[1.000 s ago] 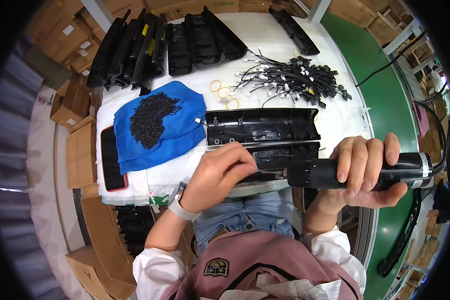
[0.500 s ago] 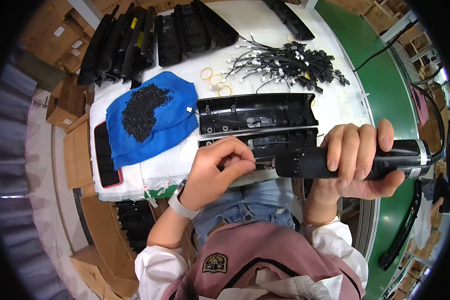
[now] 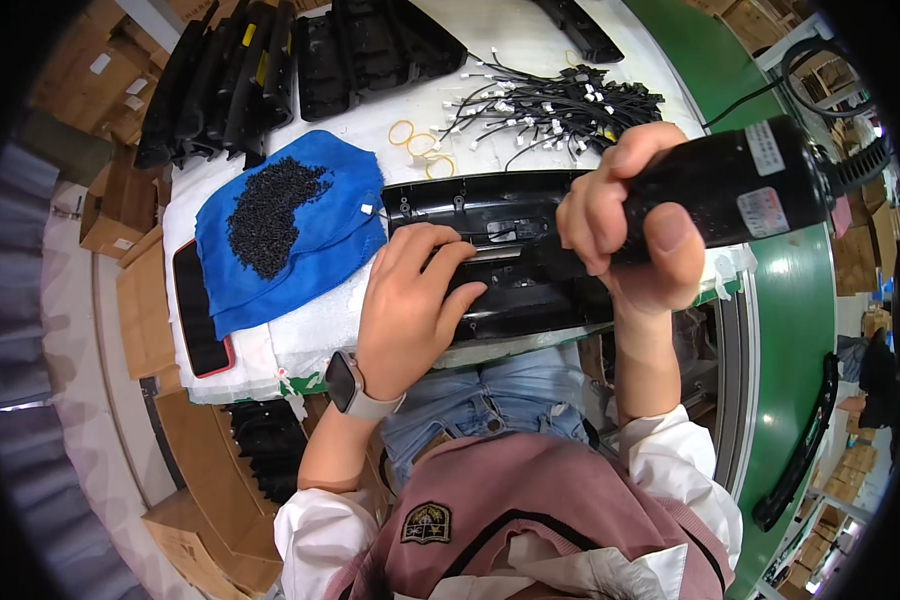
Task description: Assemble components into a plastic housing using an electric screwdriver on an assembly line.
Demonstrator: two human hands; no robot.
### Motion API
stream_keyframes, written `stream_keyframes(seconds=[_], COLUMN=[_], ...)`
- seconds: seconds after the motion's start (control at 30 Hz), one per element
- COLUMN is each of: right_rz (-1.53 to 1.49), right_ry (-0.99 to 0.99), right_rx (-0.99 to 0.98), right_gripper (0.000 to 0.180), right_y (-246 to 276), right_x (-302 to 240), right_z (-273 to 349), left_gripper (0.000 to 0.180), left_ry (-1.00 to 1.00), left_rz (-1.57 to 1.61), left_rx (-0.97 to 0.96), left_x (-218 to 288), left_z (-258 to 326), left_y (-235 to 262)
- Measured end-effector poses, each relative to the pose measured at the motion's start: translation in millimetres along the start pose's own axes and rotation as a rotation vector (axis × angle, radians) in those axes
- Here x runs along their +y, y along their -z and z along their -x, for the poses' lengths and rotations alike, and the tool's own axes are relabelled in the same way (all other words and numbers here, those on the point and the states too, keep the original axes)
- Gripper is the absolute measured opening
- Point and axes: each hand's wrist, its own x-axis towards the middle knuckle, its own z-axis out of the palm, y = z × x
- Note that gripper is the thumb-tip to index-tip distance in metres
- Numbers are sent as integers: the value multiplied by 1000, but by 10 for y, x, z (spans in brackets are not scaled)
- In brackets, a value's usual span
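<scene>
My right hand (image 3: 635,215) is wrapped around a black electric screwdriver (image 3: 730,180), its cable leading off to the right. The tool lies aslant with its bit toward the left, over two long black plastic housings (image 3: 530,305) lying side by side. Near the bit tip, my left hand (image 3: 410,300) rests at the left end of the housings, thumb and forefinger apart. Whether a screw sits on the bit is too small to tell. Left of that hand, many small black screws (image 3: 270,215) are heaped on a blue cloth (image 3: 345,165).
A bundle of black cables with white connectors (image 3: 560,105) lies behind the housings, beside yellow rubber bands (image 3: 422,145). More black plastic housings (image 3: 370,60) stand at the back left. A phone (image 3: 200,320) lies by the cloth. A green surface (image 3: 790,400) runs along the right.
My right hand has swung the screwdriver up and tilted it, bringing the bit over the housings. My left hand has moved from the bit onto the housings, its fingers spreading.
</scene>
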Motion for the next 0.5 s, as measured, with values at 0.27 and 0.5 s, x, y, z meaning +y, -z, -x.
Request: stream_keyframes(seconds=[0.27, 0.5], right_rz=[265, 283], right_ry=[-87, -105], right_rx=[-22, -43], right_gripper=[45, 46], right_y=[-54, -66], right_x=[8, 12], right_z=[-6, 0], left_gripper=[23, 22], left_ry=[23, 15], left_rz=[27, 5], left_rx=[-18, 1], left_x=[-12, -22], left_z=[-9, 6], left_y=[-22, -34])
